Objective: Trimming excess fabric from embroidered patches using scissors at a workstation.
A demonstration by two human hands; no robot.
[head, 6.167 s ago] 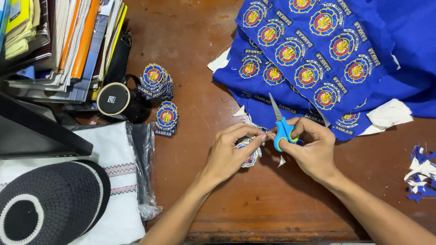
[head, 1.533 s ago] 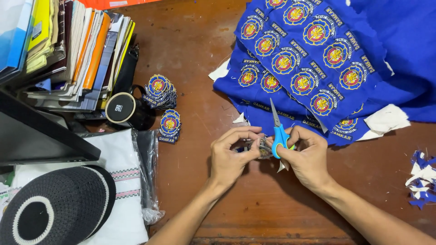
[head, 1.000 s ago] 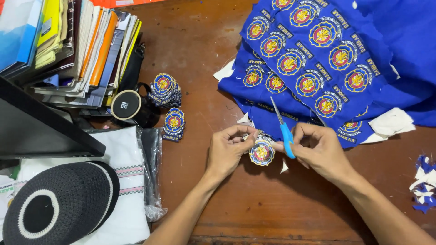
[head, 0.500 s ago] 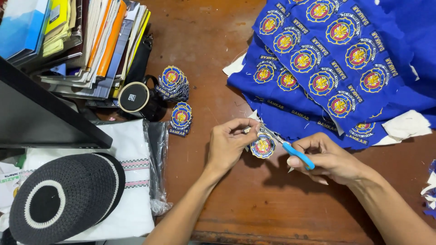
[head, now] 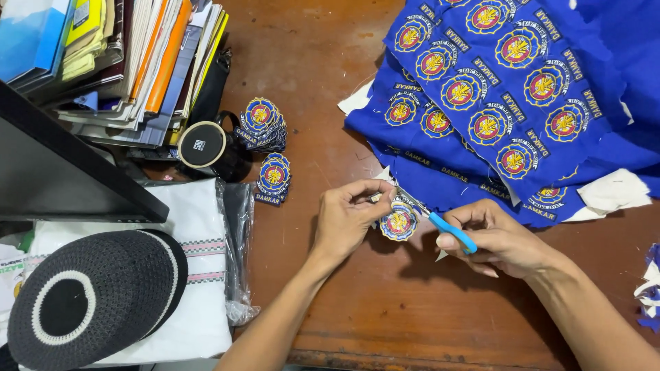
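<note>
Head view: hands [head: 347, 216] trim round patch [head: 399, 222] with blue-handled scissors [head: 440, 227].

Wooden table [head: 357, 302] — blue cloth [head: 584, 82], patches [head: 265, 124], books [head: 137, 62].

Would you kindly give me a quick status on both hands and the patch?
Left hand pinching round embroidered patch by its edge. Right hand holding blue-handled scissors, blades at patch rim. Blue fabric sheet just behind, nothing blocking.

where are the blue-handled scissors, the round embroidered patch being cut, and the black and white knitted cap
blue-handled scissors [head: 452, 233], head view, on the blue handle in the right hand
round embroidered patch [head: 399, 222], head view, on its red and yellow centre
black and white knitted cap [head: 96, 292], head view, on the black band of its crown
</note>
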